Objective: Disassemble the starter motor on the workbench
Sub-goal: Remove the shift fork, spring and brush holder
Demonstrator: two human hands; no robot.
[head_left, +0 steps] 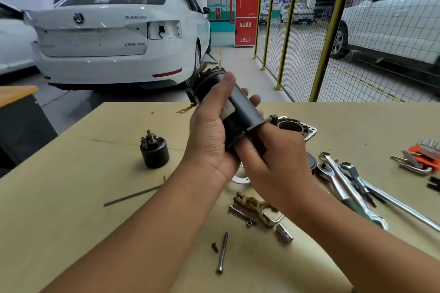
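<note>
Bare surface lies open at left; wrenches crowd the right, bolts and fork lie under the hands.

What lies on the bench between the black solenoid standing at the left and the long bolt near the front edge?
In the head view, between the solenoid and the bolt, a thin metal rod lies on the bench, and the left forearm crosses above.

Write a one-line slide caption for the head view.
Both hands, left hand and right hand, hold the black motor housing above the workbench strewn with wrenches and bolts.
</note>
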